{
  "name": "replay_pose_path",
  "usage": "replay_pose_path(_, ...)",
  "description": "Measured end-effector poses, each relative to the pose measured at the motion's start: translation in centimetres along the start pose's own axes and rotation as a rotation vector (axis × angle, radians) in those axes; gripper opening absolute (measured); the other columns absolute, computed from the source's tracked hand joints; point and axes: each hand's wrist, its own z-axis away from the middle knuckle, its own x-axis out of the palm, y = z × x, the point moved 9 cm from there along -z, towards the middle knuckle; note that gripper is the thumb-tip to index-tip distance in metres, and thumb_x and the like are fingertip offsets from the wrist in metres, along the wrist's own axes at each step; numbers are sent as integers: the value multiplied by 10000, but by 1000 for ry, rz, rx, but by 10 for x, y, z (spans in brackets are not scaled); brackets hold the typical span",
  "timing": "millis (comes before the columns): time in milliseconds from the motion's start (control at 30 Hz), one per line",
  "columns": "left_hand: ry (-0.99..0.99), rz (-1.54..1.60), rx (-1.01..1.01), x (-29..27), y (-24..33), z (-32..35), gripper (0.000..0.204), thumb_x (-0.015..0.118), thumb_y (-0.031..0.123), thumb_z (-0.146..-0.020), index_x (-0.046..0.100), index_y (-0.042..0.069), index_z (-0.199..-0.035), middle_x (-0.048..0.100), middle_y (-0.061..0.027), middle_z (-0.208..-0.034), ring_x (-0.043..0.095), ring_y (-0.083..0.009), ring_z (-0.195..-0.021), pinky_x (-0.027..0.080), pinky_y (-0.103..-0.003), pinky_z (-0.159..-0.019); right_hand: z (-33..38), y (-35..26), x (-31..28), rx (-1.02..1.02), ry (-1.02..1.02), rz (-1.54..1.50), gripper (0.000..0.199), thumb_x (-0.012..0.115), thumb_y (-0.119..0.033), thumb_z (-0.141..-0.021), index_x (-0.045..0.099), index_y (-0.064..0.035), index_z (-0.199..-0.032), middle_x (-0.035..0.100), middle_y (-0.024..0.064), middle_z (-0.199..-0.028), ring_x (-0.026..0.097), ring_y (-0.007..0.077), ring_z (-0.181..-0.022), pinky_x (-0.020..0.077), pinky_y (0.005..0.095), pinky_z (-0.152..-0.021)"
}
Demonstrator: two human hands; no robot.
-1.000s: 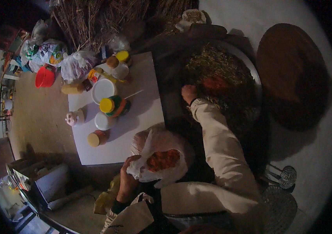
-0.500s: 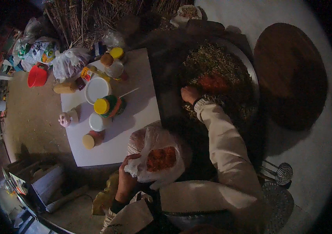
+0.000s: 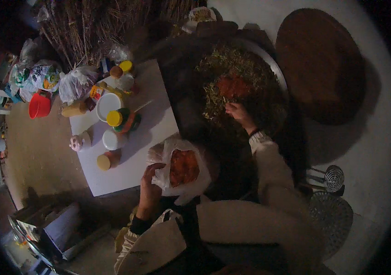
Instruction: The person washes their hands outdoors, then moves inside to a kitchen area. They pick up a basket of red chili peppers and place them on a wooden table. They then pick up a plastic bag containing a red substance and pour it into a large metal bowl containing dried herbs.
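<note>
My left hand (image 3: pixel 151 190) grips the edge of a white plastic bag (image 3: pixel 190 191). Inside the open bag lies a red-orange, chunky food or paste (image 3: pixel 184 168). My right hand (image 3: pixel 238 113) is over a large round pan (image 3: pixel 275 68), its fingers drawn together near the pan's left side. Whatever those fingers hold, if anything, is too small to make out. Green shredded plant pieces (image 3: pixel 232 57) fill the pan, with a red mound (image 3: pixel 233 87) on top of them, just beyond my right hand.
Left of the bag, a white board (image 3: pixel 147 130) bears a yellow-lidded jar (image 3: pixel 114 118), a white tub (image 3: pixel 109 107) and several other containers. A dark round lid (image 3: pixel 321 66) leans at the far right, above a metal masher (image 3: pixel 333 178). Dry stalks (image 3: pixel 94 27) stand at the back.
My right hand has shifted across the greens, away from the pan's left edge and toward me. My left hand still holds the bag, whose mouth now shows more red. The whole view has shifted slightly.
</note>
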Motion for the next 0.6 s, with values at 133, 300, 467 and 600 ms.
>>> replay_pose_path(133,52,-328,247,0,50,4,531,486,-183,-616,618,12,-1092,606,-163,-1211,535,-384,-1168,446,-437,-983,26,-18,-3,111,-49,-270,528,560,-389,-980,458,-79,-1395,453,155,-1415,443,257,-1326,419,364,-1062)
replay_pose_path(300,-221,-293,435,19,70,18,418,574,-94,-668,598,-6,-1075,582,-199,-1218,535,-405,-1158,462,-456,-964,41,-40,-10,14,-23,-314,493,590,-426,-948,560,-69,-1287,482,131,-1391,476,264,-1287,444,403,-1053)
replay_pose_path(467,-578,-141,395,39,63,35,472,623,152,-760,537,-1,-1198,582,-213,-1226,554,-398,-1145,436,-419,-998,69,8,-41,106,216,-8,453,643,-361,-923,575,-67,-1260,503,108,-1371,492,274,-1264,442,433,-1027)
replay_pose_path(600,-739,-56,409,50,76,53,679,568,451,-903,442,-34,-1360,539,-198,-1326,519,-356,-1231,418,-417,-1016,82,33,-43,110,179,-415,503,647,-289,-928,490,-65,-1351,504,105,-1368,493,285,-1257,431,430,-1044)
